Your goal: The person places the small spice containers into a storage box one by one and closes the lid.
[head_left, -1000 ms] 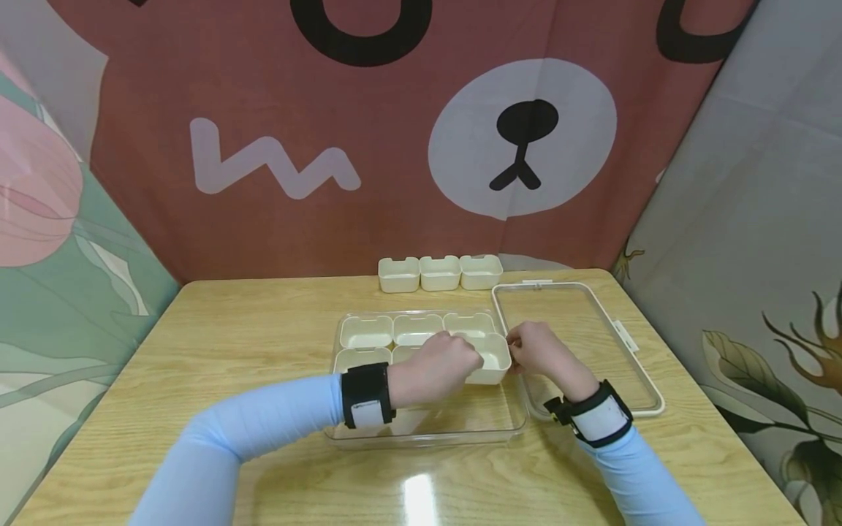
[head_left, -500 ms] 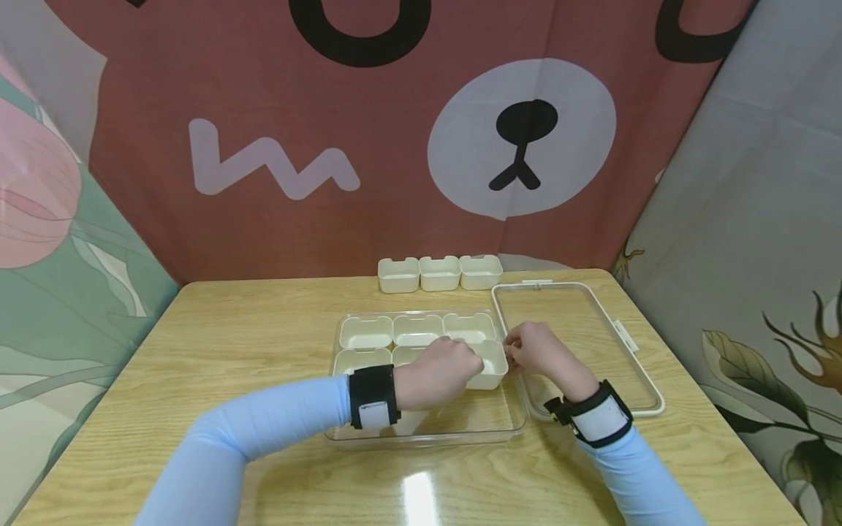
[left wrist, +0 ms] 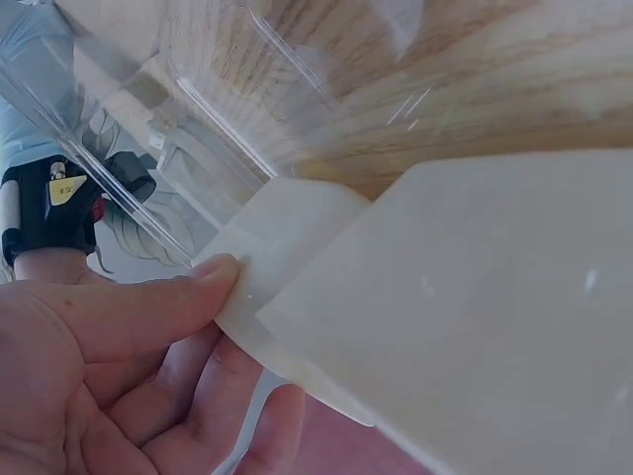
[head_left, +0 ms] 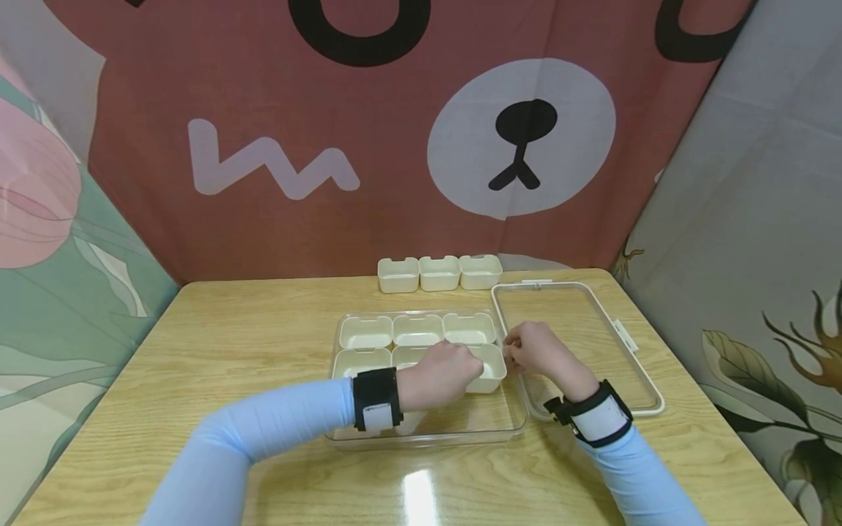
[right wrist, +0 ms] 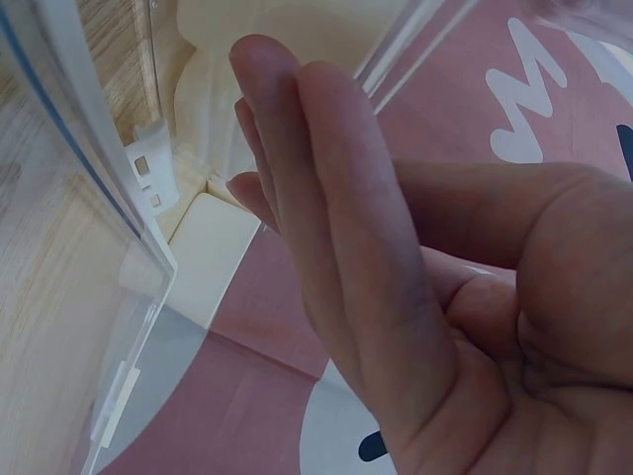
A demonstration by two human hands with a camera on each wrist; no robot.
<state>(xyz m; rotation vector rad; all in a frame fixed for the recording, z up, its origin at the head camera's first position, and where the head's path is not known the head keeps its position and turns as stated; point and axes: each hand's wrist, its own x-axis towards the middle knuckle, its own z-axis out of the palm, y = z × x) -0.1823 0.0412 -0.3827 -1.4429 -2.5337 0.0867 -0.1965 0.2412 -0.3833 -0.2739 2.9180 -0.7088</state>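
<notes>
My left hand [head_left: 439,374] pinches the wall of a small cream box [head_left: 492,365] at the front right of the boxes inside a clear plastic bin [head_left: 454,439]. In the left wrist view, the thumb [left wrist: 188,297] presses on that box's side [left wrist: 297,228]; another box's pale wall fills the foreground. Several matching boxes, such as the one at the back left [head_left: 365,333], sit in rows, one partly hidden by the left hand. By the bin's right rim is my right hand [head_left: 539,354], its fingers [right wrist: 346,188] straight in the right wrist view and nothing held.
A clear lid with a white frame [head_left: 647,387] lies to the right of the bin, under the right hand and wrist. Three more cream boxes [head_left: 439,275] stand in a row at the table's back edge, before a bear-print cloth [head_left: 276,234].
My left hand and its box have moved slightly down and toward me, the box settling lower against the row behind. My right hand stays almost still.
</notes>
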